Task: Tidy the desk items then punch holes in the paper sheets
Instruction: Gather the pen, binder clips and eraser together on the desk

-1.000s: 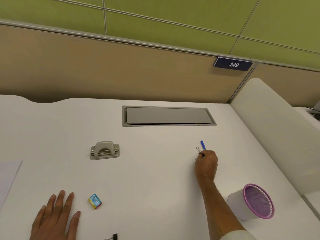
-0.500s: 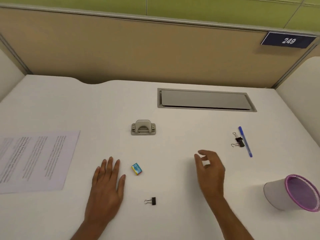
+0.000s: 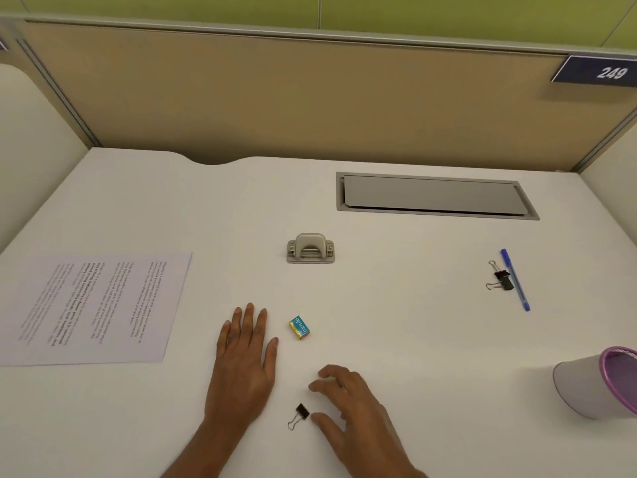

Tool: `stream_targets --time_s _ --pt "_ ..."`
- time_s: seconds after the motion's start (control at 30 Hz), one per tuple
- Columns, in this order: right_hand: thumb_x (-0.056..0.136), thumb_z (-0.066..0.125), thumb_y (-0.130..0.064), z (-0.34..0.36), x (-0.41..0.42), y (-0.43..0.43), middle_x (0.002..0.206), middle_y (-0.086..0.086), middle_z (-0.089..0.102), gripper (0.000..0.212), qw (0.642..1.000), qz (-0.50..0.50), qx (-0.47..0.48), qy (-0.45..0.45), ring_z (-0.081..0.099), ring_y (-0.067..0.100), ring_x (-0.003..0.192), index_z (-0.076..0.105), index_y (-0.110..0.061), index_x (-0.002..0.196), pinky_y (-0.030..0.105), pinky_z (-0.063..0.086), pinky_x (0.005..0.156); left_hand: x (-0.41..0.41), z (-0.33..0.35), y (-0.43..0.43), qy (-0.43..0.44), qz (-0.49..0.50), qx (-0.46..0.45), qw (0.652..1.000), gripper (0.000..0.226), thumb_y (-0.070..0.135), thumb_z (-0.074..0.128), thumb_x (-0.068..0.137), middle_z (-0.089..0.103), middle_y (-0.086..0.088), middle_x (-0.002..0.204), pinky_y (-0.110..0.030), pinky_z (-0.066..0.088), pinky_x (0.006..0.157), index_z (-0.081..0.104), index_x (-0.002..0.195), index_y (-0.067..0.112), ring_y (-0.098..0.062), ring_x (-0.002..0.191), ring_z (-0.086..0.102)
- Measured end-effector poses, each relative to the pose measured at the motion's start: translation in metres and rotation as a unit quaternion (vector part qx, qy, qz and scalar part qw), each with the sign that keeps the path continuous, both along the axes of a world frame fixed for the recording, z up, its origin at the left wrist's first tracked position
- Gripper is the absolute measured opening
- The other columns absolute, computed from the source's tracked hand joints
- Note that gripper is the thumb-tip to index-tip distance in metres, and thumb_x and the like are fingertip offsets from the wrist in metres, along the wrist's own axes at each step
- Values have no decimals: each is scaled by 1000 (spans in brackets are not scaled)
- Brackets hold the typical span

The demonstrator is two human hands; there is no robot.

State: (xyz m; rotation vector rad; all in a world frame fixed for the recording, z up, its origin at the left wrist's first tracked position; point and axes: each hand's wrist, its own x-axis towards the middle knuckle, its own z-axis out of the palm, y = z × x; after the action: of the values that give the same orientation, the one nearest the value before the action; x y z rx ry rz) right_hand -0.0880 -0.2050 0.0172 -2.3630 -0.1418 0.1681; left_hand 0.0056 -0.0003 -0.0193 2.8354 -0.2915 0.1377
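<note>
on the white desk (image 3: 396, 305), beige partition (image 3: 310, 98) behind

Grey hole punch (image 3: 310, 248) upright at centre; printed paper sheets (image 3: 93, 307) flat at nine o'clock; black binder clip (image 3: 299, 415) at six.

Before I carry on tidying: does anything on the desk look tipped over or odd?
Yes. The mesh pen cup at the right edge lies on its side, its purple rim facing right. The blue pen and two binder clips lie loose on the desk beyond it.
</note>
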Motion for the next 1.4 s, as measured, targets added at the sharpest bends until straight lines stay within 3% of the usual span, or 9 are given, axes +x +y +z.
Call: stream_targets --time_s 0.2,0.37,0.53,0.67,0.87,1.07,1.4 --pt "92 52 -42 4 3 10 141 -31 35 37 995 100 -14 3 35 -10 124 52 -45 129 11 39 91 1 0 -1 5 2 0 1000 60 41 28 103 29 -9 165 -46 22 124 35 156 14 -25 154 22" --pt "98 52 -25 0 12 13 129 -15 52 27 989 135 -53 -21 43 8 122 63 -30 122 32 51 86 1 -1 -1 6 3 -7 1000 60 42 27 103 27 -9 165 -45 19 124 34 156 14 -25 154 21" --pt "99 50 -34 -3 17 14 118 -15 53 27 993 96 -53 -52 49 6 113 62 -27 122 26 51 82 1 -3 0 2 3 -6 1000 60 41 28 103 29 -9 164 -45 20 124 34 156 14 -25 154 21" --pt "96 61 -31 -1 30 13 108 -15 58 19 994 -23 -35 -99 55 3 103 66 -26 114 19 49 80 1 -5 0 -2 2 -11 1000 59 40 30 103 29 -9 165 -46 21 123 35 156 14 -24 154 22" --pt "92 70 -21 2 78 25 106 -10 63 19 973 -186 47 -130 59 8 99 69 -19 112 28 55 77 1 -5 1 -4 1 -13 1000 59 41 30 104 26 -7 166 -45 20 124 33 156 15 -22 155 18" --pt "93 70 -23 -5 98 45 102 -11 62 17 974 -175 44 -135 59 8 95 68 -21 109 19 52 76 1 -3 1 11 2 -10 1000 59 42 28 104 24 -6 166 -46 21 123 31 157 16 -21 156 15" --pt "95 66 -20 -15 96 51 96 -9 57 9 975 -145 -20 -166 57 9 82 68 -18 103 27 56 69 2 3 -1 28 -3 -9 1000 61 44 26 103 23 -6 166 -44 18 124 30 157 16 -21 156 16"
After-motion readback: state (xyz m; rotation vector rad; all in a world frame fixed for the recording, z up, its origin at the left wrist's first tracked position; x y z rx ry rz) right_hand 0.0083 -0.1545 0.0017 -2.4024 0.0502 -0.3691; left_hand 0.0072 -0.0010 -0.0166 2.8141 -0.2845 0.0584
